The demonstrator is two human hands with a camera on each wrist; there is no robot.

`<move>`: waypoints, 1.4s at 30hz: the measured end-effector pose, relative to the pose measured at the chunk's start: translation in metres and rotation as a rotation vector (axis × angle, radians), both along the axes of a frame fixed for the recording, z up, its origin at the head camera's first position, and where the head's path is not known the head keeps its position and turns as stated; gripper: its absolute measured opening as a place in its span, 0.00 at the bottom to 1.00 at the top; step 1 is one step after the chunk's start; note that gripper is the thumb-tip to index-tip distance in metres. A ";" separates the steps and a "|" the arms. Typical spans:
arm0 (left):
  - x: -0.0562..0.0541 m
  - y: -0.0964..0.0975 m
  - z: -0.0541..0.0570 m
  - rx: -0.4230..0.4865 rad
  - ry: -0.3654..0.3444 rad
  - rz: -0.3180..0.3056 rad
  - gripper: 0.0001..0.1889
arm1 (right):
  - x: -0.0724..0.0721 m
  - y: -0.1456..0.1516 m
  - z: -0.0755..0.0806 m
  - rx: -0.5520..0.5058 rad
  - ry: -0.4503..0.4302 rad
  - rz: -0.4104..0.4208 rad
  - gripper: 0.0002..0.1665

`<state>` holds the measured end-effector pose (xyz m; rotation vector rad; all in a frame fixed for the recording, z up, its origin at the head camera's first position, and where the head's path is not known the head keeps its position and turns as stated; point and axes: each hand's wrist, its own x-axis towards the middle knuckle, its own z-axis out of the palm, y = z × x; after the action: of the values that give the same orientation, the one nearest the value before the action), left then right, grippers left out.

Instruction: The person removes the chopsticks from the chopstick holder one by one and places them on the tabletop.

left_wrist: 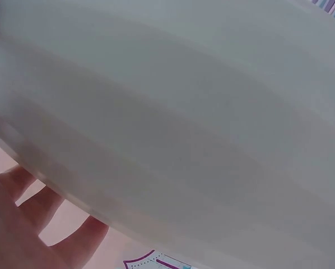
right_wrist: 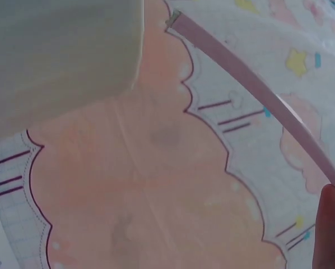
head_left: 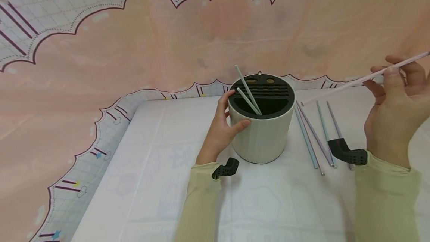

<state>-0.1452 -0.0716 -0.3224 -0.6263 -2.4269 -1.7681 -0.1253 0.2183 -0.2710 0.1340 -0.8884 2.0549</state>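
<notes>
A white, round pen holder (head_left: 260, 141) with a black slotted top stands upright on the table. Two pale green pencils (head_left: 250, 96) lean in its wide front opening. My left hand (head_left: 220, 130) grips the holder's left side, thumb across the front and fingers round the back; its white wall (left_wrist: 173, 123) fills most of the left wrist view. Off to the right, my right hand (head_left: 399, 100) pinches a long pink pencil (head_left: 356, 79), raised above the table and slanting down toward the holder. In the right wrist view, one end of this pencil (right_wrist: 251, 84) appears near the holder's edge.
Several blue, pink and purple pencils (head_left: 315, 141) lie on the white-covered table (head_left: 161, 182), just right of the pen holder. Behind the table hangs a peach cloth (head_left: 188, 47) with a scalloped, patterned border. Black wrist mounts (head_left: 347, 154) sit at both cuffs.
</notes>
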 end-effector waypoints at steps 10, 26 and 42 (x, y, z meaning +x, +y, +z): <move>0.003 -0.001 0.000 0.002 0.009 0.002 0.51 | -0.009 0.022 -0.019 0.013 -0.095 0.131 0.43; 0.006 -0.002 0.001 0.000 -0.002 -0.008 0.51 | -0.034 0.023 -0.078 0.715 -0.719 0.385 0.39; -0.019 -0.004 -0.027 -0.025 0.034 0.011 0.45 | -0.055 -0.001 -0.115 1.340 -1.038 0.595 0.41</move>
<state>-0.1641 -0.0757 -0.3493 -0.6390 -2.4291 -1.7105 -0.1802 0.2170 -0.3860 0.0222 -3.0539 1.5260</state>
